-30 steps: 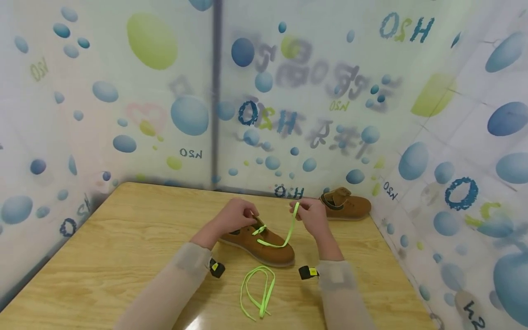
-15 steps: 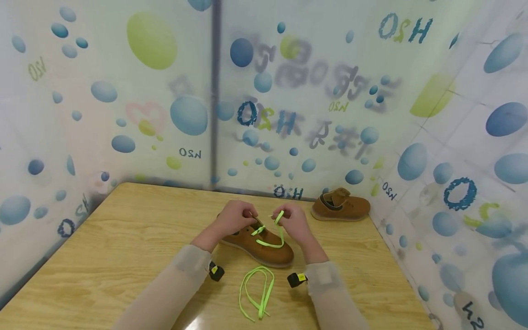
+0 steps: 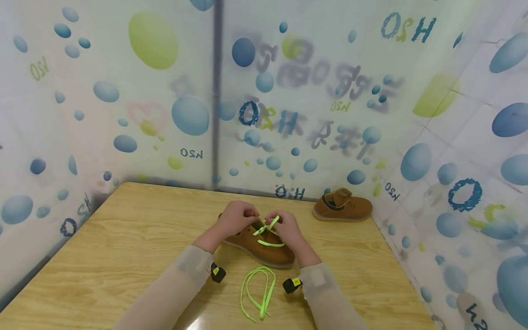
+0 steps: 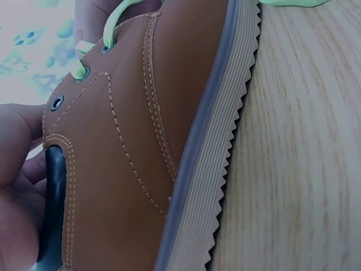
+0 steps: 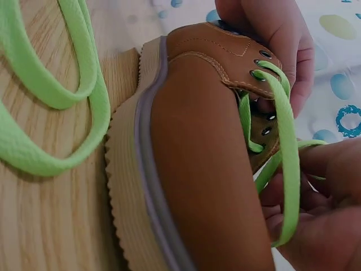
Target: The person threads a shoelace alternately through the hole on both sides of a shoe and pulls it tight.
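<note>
A brown lace-up shoe (image 3: 270, 255) stands on the wooden table, toe pointing right and towards me. My left hand (image 3: 235, 220) grips the shoe's upper edge by the opening; in the left wrist view its fingers (image 4: 17, 132) lie at the collar and top eyelet. A bright green shoelace (image 5: 289, 164) runs through some of the eyelets (image 5: 264, 55). My right hand (image 3: 287, 229) pinches that lace close to the eyelet flaps, beside the left fingers. The lace's tip is partly hidden by the right fingers.
A length of green lace (image 3: 262, 312) lies looped on the table in front of the shoe. Another brown shoe (image 3: 350, 209), no lace seen in it, stands at the back right by the patterned wall covering (image 3: 288, 151).
My right hand has moved left with the lace, from beyond the toe to the eyelet flaps. The left hand has stayed at the shoe's opening.
</note>
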A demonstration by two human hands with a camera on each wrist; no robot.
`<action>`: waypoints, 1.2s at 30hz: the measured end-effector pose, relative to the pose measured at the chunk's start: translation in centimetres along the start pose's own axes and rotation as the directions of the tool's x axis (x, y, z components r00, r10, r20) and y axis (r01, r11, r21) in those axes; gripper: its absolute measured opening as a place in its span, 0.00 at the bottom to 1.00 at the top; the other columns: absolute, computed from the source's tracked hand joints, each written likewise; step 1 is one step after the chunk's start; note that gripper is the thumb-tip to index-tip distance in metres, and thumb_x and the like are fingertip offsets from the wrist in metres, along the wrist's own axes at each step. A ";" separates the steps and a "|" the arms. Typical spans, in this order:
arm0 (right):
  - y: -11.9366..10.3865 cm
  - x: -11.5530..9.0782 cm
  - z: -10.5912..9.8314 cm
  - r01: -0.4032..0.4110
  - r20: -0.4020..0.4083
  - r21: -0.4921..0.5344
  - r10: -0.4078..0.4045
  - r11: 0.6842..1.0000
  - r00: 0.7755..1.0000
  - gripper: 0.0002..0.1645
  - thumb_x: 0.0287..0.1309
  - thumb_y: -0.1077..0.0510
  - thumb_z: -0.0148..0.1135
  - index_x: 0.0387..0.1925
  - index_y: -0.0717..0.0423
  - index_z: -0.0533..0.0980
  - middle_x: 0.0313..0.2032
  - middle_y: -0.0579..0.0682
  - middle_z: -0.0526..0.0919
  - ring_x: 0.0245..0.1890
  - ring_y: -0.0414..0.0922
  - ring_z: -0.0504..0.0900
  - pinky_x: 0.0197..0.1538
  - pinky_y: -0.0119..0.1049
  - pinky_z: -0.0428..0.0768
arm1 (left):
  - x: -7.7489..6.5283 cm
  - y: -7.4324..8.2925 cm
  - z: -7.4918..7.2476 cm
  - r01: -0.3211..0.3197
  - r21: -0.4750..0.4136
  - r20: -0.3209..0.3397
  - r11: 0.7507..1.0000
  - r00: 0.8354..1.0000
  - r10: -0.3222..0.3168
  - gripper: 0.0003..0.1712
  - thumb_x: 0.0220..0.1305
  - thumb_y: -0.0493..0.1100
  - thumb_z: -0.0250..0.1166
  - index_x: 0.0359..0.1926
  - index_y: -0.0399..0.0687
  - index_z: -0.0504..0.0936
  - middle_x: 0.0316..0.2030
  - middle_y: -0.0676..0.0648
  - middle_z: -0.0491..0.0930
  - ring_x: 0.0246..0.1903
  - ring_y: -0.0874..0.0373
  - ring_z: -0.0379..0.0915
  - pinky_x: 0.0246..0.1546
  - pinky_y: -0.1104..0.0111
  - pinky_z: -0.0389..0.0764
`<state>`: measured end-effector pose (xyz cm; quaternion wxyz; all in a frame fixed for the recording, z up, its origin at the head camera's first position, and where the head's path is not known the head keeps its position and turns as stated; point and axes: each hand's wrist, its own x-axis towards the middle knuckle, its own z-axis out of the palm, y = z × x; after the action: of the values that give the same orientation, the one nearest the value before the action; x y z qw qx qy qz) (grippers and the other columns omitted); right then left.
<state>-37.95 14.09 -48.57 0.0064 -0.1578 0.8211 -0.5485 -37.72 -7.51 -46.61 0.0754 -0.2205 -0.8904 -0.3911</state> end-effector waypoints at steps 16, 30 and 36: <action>0.0 0.0 0.8 -0.021 -0.034 0.009 0.022 1.000 0.999 0.05 0.71 0.68 0.64 0.40 0.65 0.84 0.38 0.57 0.86 0.34 0.40 0.77 0.39 0.29 0.76 | 0.1 -0.1 0.2 0.039 -0.019 -0.007 0.999 0.999 -0.039 0.04 0.70 0.40 0.72 0.41 0.51 0.93 0.35 0.55 0.90 0.35 0.64 0.82 0.40 0.62 0.84; 0.2 0.1 1.2 0.001 -0.024 -0.030 -0.002 1.000 1.000 0.07 0.71 0.68 0.62 0.41 0.65 0.86 0.42 0.58 0.88 0.40 0.43 0.79 0.45 0.35 0.77 | 0.1 0.4 0.1 0.047 -0.011 -0.015 0.999 0.999 -0.047 0.01 0.68 0.40 0.73 0.39 0.51 0.91 0.34 0.53 0.89 0.35 0.63 0.82 0.41 0.63 0.85; 0.1 0.1 1.3 -0.003 -0.030 -0.056 0.001 0.998 1.000 0.09 0.71 0.68 0.61 0.41 0.63 0.87 0.43 0.57 0.89 0.39 0.42 0.78 0.44 0.35 0.77 | -0.1 0.6 0.0 0.065 -0.026 -0.049 0.998 0.997 -0.067 0.09 0.66 0.40 0.76 0.30 0.53 0.85 0.28 0.54 0.86 0.28 0.64 0.78 0.33 0.67 0.81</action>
<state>-37.89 12.91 -49.21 -0.0099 -0.1487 0.8362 -0.5278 -37.33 -7.15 -46.25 0.0821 -0.1820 -0.8901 -0.4098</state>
